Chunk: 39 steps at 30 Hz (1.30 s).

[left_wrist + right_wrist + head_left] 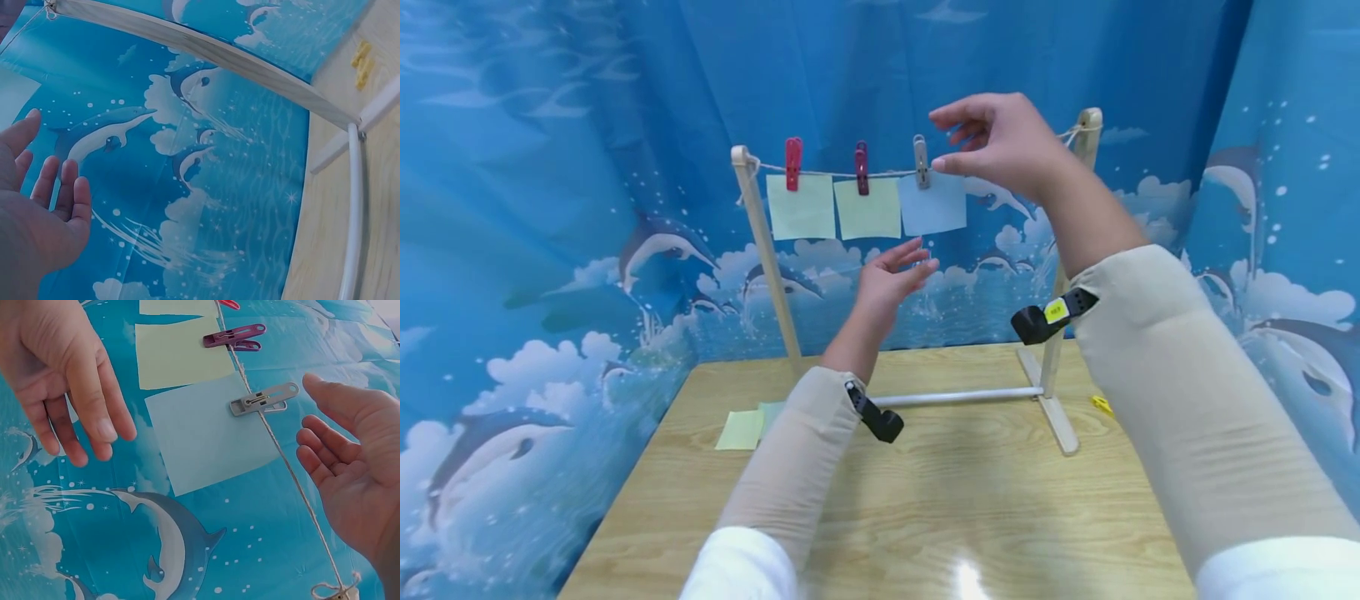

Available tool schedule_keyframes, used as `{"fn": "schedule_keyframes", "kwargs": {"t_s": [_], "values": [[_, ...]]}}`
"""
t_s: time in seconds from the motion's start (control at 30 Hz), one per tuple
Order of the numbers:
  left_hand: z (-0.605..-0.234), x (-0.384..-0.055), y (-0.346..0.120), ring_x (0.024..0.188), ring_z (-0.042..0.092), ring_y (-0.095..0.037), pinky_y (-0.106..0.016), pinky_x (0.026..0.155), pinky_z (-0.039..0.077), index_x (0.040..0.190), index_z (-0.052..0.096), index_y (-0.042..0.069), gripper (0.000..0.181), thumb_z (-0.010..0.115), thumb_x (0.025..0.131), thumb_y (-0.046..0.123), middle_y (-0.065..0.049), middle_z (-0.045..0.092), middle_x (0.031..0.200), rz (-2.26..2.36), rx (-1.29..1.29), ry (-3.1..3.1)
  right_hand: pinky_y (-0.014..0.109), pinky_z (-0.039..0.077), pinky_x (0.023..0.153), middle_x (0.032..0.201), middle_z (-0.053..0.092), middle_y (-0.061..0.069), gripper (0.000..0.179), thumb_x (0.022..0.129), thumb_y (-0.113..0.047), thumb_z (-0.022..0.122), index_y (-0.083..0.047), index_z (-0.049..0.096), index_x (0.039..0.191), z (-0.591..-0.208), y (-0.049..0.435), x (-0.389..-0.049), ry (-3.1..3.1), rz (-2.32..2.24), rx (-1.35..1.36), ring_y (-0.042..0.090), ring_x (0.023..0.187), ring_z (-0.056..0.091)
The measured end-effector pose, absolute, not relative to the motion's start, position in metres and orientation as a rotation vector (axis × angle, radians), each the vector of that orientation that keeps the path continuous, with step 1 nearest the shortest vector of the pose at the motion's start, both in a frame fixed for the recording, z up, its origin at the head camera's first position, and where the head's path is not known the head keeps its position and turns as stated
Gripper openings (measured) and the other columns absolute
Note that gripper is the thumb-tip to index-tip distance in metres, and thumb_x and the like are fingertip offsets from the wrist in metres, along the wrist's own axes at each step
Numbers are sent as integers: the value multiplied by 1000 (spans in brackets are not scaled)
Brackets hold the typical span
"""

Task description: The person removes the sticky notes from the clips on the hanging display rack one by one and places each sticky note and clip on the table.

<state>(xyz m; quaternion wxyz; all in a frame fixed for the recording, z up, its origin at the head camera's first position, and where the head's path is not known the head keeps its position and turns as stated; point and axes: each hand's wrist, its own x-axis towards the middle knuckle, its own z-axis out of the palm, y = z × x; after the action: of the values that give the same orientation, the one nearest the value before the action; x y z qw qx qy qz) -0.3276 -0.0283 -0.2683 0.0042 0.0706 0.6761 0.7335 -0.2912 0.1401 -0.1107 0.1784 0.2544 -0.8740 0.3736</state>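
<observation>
The right hand (1011, 146) and the left hand (886, 283) are holding nothing, fingers parted. Between them the blue paper (934, 208) is hanging; its grey clip (922, 172) is standing upright, just left of the nearer right hand.

A blue printed curtain (737, 67) hangs behind the table (1000, 517) and along its left and right sides, falling in soft vertical folds. Above the table's level, the print is deep blue with pale streaks; lower down come white clouds (550, 362) and rippling water. Large dolphins leap to the left (482, 450) and right (1337, 358) of the table. The tabletop is light, yellowish wood grain, with a bright glare (970, 579) near its front.
</observation>
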Motion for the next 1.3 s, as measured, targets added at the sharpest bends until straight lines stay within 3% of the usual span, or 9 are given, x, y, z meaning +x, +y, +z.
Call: {"fn": "schedule_keyframes", "kwargs": {"t_s": [0.3, 0.5, 0.77, 1.07, 1.3], "values": [[-254, -314, -15, 97, 58, -11, -33, 90, 44, 117, 56, 20, 45, 69, 75, 24, 4, 60, 110, 2443, 296, 1924, 27, 45, 84, 119, 50, -1, 55, 77, -40, 64, -23, 49, 127, -105, 131, -301, -2582, 932, 634, 14, 103, 44], [-262, -322, -9, 99, 58, -15, -32, 87, 46, 108, 62, 14, 35, 70, 74, 20, -6, 58, 115, 2617, 392, 1676, 28, 45, 81, 120, 51, -2, 54, 79, -41, 62, -22, 49, 127, -106, 123, -305, -2605, 853, 638, 14, 104, 43], [-271, -331, -6, 102, 57, -20, -33, 88, 45, 110, 62, 12, 36, 70, 75, 18, -6, 58, 115, 2753, 437, 1365, 28, 45, 81, 115, 54, -1, 50, 82, -39, 59, -19, 49, 127, -108, 118, -304, -2599, 851, 645, 13, 98, 47], [-267, -331, -3, 97, 60, -23, -35, 88, 45, 90, 65, 8, 24, 73, 71, 19, -13, 62, 104, 2872, 318, 1233, 27, 46, 77, 101, 54, 2, 44, 79, -37, 63, -13, 57, 114, -111, 120, -303, -2562, 924, 602, 14, 90, 47], [-267, -329, -3, 94, 61, -24, -34, 84, 47, 91, 66, 7, 24, 72, 71, 19, -12, 64, 98, 2956, 283, 1151, 26, 47, 73, 94, 55, 3, 41, 76, -37, 66, -12, 59, 108, -113, 120, -300, -2495, 1019, 607, 15, 86, 50]]}}
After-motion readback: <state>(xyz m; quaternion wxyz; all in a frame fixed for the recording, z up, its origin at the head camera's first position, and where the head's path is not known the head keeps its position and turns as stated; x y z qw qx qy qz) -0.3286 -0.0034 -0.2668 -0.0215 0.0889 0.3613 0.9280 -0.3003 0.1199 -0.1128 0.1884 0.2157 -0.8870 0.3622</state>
